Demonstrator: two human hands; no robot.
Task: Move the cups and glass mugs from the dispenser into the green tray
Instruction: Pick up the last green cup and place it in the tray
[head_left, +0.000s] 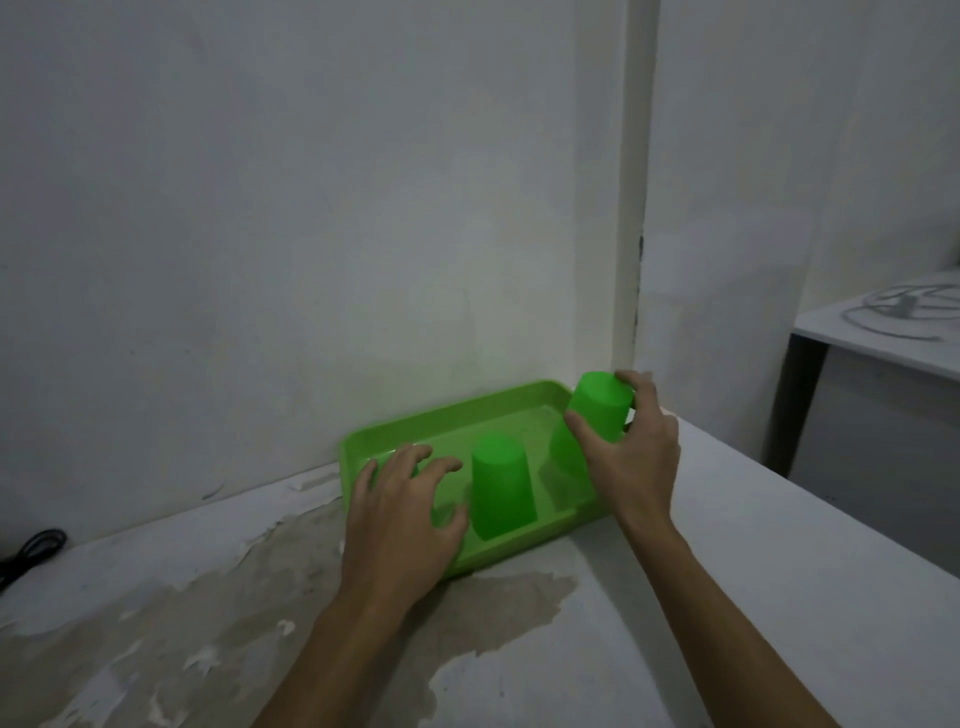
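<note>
We see the right hand (631, 457) wrapped around a green plastic cup (597, 402), thumb on its near side, fingers over the far side and closed base. The cup is upside down, tilted, at the right end of the green tray (447, 415); whether its rim touches the tray floor we can't tell, since the hand covers the lower part. Left of that grip, a second green cup (501, 486) stands inverted on the tray floor, approx. mid-tray, apart from the held one. Further left, the left hand (400, 514) hovers over the tray's left part, fingers spread and curled, holding nothing; its thumb is just beside the standing cup, contact unclear. No brands, labels or writing readable on cups or tray.

Tray sits on a white tabletop (779, 545) w/ the coating peeled and stained in big patches near us, pushed against a plain pale wall (311, 208). A black cable (31, 551) lies at the far left edge. Right of the grip, beyond a wall corner, a second table (883, 338) carries a grey coiled wire thing (904, 312), blurred.
</note>
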